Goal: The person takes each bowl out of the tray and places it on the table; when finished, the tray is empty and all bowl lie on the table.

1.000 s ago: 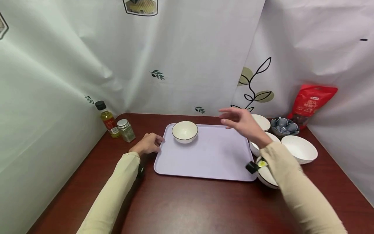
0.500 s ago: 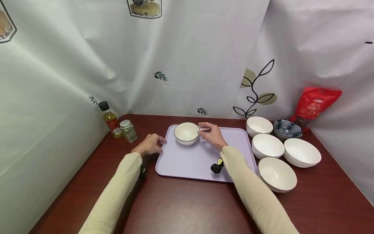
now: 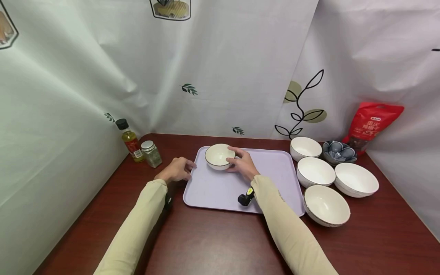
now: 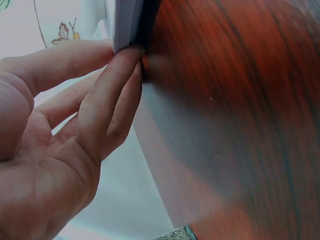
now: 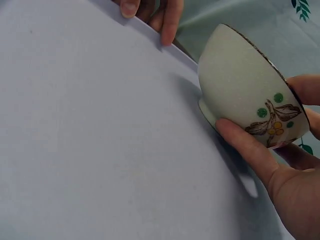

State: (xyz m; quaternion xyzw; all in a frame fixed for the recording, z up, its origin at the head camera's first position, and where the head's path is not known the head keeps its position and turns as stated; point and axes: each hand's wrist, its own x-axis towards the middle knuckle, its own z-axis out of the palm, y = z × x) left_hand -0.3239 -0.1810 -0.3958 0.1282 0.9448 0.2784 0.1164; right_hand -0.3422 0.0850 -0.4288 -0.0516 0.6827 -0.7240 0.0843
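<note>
A small white bowl with a dark rim [image 3: 216, 154] is at the back left of the lilac tray [image 3: 220, 191]. My right hand [image 3: 243, 164] grips it from the right, the thumb low on its wall and the fingers at the rim. Leaves and berries decorate the bowl's outside [image 5: 235, 75] in the right wrist view; whether its foot touches the tray I cannot tell. At the tray's left edge, my left hand [image 3: 177, 169] pinches the rim between thumb and fingers. The left wrist view shows this hand [image 4: 60, 145] close against the tray's edge.
Several white bowls [image 3: 326, 206] stand right of the tray, beside a blue-grey bowl [image 3: 338, 152] holding blue-grey pieces. Behind them leans a red food bag [image 3: 372, 122]. An oil bottle [image 3: 131, 143] and a spice jar [image 3: 151, 154] stand at the back left. Curtains [image 3: 240, 68] surround the table.
My right hand has come left from above the tray's right part to the small bowl and taken hold of it. My left hand stays at the tray's edge.
</note>
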